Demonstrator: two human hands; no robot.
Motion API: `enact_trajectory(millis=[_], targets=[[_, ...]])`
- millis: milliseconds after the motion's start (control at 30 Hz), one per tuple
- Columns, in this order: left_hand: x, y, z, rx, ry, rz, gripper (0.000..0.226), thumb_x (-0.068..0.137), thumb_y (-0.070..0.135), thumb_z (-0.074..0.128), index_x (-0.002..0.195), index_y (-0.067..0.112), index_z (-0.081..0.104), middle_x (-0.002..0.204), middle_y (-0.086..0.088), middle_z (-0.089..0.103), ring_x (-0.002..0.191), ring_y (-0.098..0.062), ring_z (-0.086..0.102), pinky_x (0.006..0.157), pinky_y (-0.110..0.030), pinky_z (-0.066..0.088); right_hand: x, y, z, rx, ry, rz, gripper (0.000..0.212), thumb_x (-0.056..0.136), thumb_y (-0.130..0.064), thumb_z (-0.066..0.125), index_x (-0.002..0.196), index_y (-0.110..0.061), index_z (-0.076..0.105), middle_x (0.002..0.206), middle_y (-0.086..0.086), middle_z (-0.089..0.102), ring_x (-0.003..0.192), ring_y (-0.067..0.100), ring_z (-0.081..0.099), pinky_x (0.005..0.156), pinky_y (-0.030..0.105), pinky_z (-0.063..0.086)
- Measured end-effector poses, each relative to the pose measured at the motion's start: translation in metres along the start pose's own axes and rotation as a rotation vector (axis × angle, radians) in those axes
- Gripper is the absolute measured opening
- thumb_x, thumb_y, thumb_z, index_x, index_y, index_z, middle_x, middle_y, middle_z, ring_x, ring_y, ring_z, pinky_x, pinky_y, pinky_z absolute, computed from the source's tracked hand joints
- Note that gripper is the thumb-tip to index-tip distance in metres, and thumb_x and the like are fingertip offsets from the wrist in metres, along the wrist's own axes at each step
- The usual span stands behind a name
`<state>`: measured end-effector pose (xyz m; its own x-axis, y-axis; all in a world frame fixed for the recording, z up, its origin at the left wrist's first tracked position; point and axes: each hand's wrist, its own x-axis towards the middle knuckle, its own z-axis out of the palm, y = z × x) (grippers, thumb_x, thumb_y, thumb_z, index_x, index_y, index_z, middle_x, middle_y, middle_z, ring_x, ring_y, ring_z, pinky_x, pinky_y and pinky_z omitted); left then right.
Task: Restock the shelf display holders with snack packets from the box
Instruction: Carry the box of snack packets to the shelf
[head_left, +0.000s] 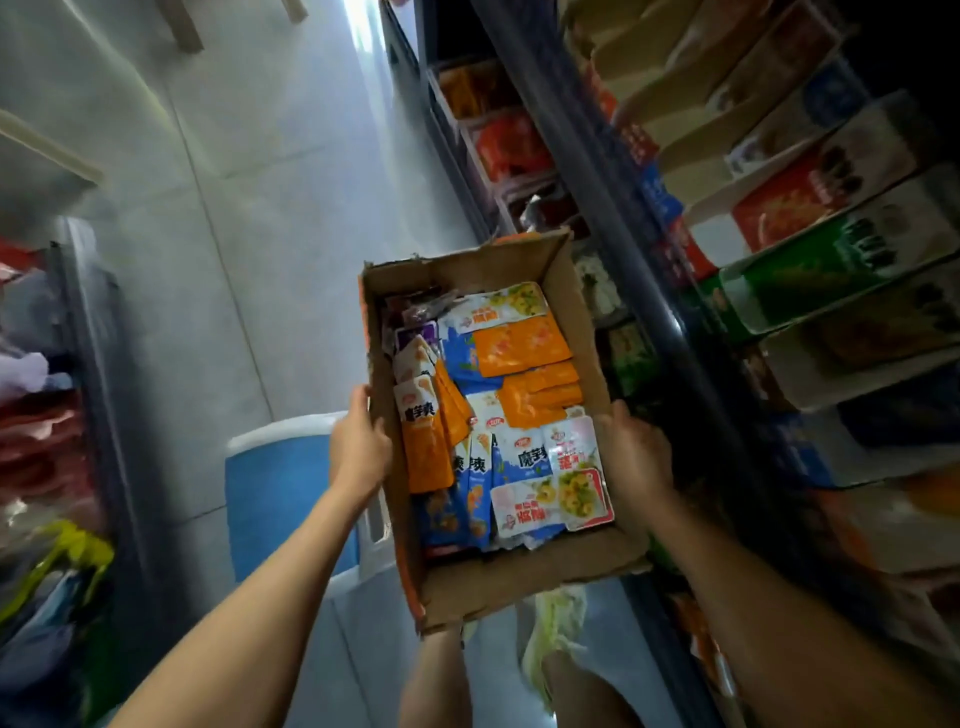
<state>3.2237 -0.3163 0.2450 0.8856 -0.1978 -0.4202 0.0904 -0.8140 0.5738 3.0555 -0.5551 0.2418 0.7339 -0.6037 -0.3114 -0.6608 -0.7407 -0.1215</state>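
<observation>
I hold an open cardboard box (524, 582) in the air over the aisle floor. My left hand (359, 446) grips its left wall and my right hand (635, 457) grips its right wall. Inside lie several snack packets (524, 343) in orange, blue and white, loosely piled. The shelf display holders (810, 291) run along the right, dim, with red, green and white cartons in them. Lower shelf trays (511, 145) with red and orange packets sit further down the aisle.
A blue and white plastic stool (280, 493) stands on the grey tiled floor under the box's left side. A rack with red and mixed goods (47, 441) lines the left edge. My legs and a light shoe (553, 623) show below the box.
</observation>
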Motion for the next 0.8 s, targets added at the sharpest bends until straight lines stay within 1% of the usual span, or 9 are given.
enact_trajectory(millis=[67,100,167,267,367,433,600,700,800], targets=[[0.02,-0.011,0.014,0.002,-0.017,-0.009,0.026,0.093,-0.001,0.044,0.118,0.007,0.046,0.089,-0.019,0.061,0.074,-0.033,0.054,0.061,-0.034,0.038,0.016,-0.001,0.025,-0.03,0.012,0.008,0.008,0.082,-0.001,0.068,0.082,0.0,0.061,0.059,0.016,0.063,0.051,0.032,0.063,0.048,0.028,0.042],[0.028,-0.017,0.022,0.0,-0.024,-0.014,0.026,0.093,0.0,0.044,0.118,0.008,0.046,0.089,-0.016,0.06,0.074,-0.03,0.053,0.062,-0.034,0.037,0.024,-0.001,0.035,-0.035,-0.003,0.016,0.004,0.087,-0.004,0.063,0.089,-0.001,0.061,0.066,0.016,0.066,0.058,0.031,0.065,0.052,0.028,0.043],[0.042,-0.028,0.038,0.008,-0.037,-0.031,0.025,0.094,0.001,0.044,0.118,0.009,0.045,0.09,-0.013,0.058,0.074,-0.026,0.051,0.062,-0.032,0.036,0.038,0.002,0.06,-0.058,-0.073,0.049,0.015,0.097,-0.011,0.051,0.106,-0.004,0.06,0.082,0.015,0.069,0.073,0.03,0.067,0.06,0.03,0.046],[0.059,-0.047,0.065,-0.008,-0.072,-0.059,0.023,0.094,0.0,0.044,0.117,0.006,0.047,0.087,-0.01,0.056,0.075,-0.026,0.052,0.061,-0.031,0.035,0.05,0.008,0.095,-0.105,-0.108,0.081,0.019,0.098,-0.013,0.048,0.113,-0.006,0.057,0.083,0.014,0.07,0.074,0.029,0.068,0.057,0.03,0.046],[0.066,-0.07,0.093,-0.038,-0.071,-0.099,0.027,0.093,-0.004,0.043,0.119,0.005,0.046,0.088,-0.01,0.056,0.075,-0.026,0.054,0.062,-0.03,0.038,0.063,0.011,0.132,-0.132,-0.078,0.03,0.019,0.085,-0.001,0.064,0.104,0.0,0.062,0.069,0.018,0.067,0.057,0.032,0.066,0.047,0.031,0.047],[0.069,-0.087,0.11,-0.065,-0.055,-0.13,0.031,0.093,-0.007,0.042,0.122,0.005,0.046,0.09,-0.01,0.057,0.075,-0.021,0.053,0.058,-0.028,0.039,0.073,0.013,0.156,-0.135,-0.031,0.006,0.023,0.07,0.001,0.078,0.089,-0.001,0.064,0.057,0.017,0.063,0.044,0.03,0.061,0.039,0.026,0.043],[0.081,-0.116,0.14,-0.063,-0.074,-0.143,0.034,0.093,-0.005,0.044,0.123,0.011,0.045,0.092,-0.008,0.06,0.085,-0.026,0.06,0.073,-0.038,0.051,0.086,0.023,0.199,-0.123,-0.004,-0.024,0.028,0.06,0.002,0.084,0.073,-0.002,0.06,0.048,0.014,0.059,0.035,0.028,0.056,0.034,0.021,0.036],[0.083,-0.125,0.158,-0.058,-0.094,-0.161,0.031,0.094,-0.003,0.043,0.122,0.012,0.045,0.094,-0.006,0.059,0.083,-0.024,0.059,0.073,-0.039,0.052,0.084,0.034,0.221,-0.114,-0.045,-0.022,0.024,0.068,0.002,0.08,0.079,0.0,0.059,0.052,0.017,0.061,0.04,0.031,0.059,0.036,0.026,0.042],[0.08,-0.132,0.177,-0.069,-0.083,-0.179,0.032,0.094,-0.001,0.044,0.123,0.013,0.046,0.1,-0.004,0.058,0.091,-0.023,0.059,0.081,-0.04,0.052,0.085,0.043,0.236,-0.111,-0.13,-0.001,0.008,0.088,-0.002,0.061,0.095,0.001,0.058,0.071,0.022,0.067,0.06,0.037,0.067,0.049,0.035,0.049]])
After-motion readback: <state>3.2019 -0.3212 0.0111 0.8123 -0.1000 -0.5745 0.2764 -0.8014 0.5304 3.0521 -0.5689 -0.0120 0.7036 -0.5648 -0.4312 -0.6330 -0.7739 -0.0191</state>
